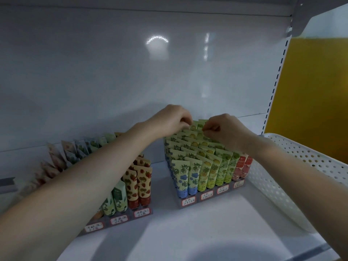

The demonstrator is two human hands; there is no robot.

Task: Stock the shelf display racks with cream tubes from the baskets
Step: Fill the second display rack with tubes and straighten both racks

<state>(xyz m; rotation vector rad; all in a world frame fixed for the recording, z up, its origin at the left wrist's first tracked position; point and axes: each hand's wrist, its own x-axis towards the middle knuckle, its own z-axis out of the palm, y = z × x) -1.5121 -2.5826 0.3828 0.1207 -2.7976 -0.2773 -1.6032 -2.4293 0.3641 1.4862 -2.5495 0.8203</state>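
Pinching crimped tops of upright, caps-down cream tubes [195, 129], left hand [169, 119] and right hand [226, 129] curl.

A shop shelf, packed with things to sell.

This looks like a shop. The white metal shelf [188, 232] has a tall post [276, 87] at its side with rows of little slots, like shelves in a store. On it stand two display racks [207, 197], side by side. They are full of cream tubes [205, 172] in neat rows, many of each kind, with strawberries, blue flowers or pineapples on them. Small hand-written labels [188, 201] with red edges sit in front of the rows. A white basket [301, 157] with holes rests on the shelf at the right.
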